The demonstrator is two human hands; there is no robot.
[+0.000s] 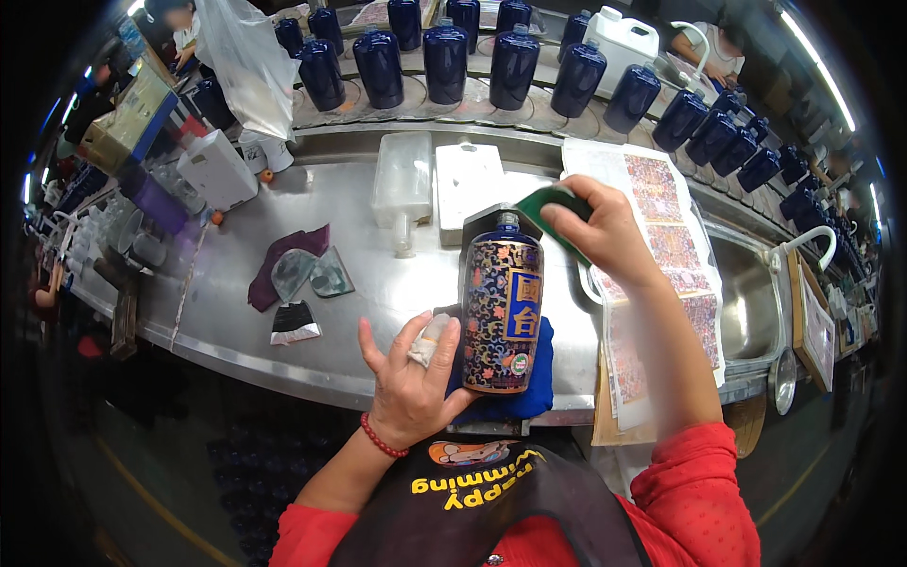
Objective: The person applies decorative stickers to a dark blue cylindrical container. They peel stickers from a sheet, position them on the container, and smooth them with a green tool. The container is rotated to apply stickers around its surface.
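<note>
A dark blue bottle (pixel 484 326) covered in a colourful floral pattern with gold characters leans in front of me, its neck pointing away. Under its lower end is a blue cloth (pixel 540 378). My left hand (pixel 413 387) is beside the bottle's base, fingers spread and one wrapped in white tape; the thumb is at the bottle's lower left edge. Above and right of the bottle's neck, my right hand (pixel 605 231) pinches a flat green scraper (pixel 540 210). Printed pattern sheets (pixel 661 274) lie beneath and beyond my right forearm.
Plain blue bottles (pixel 446 61) line a curved conveyor at the back. A clear container (pixel 404 180) and white box (pixel 470 184) stand mid-table. Scraps of dark sheet (pixel 293 269) lie left. A metal sink (pixel 751 312) is on the right; a plastic bag (pixel 248 71) hangs at back left.
</note>
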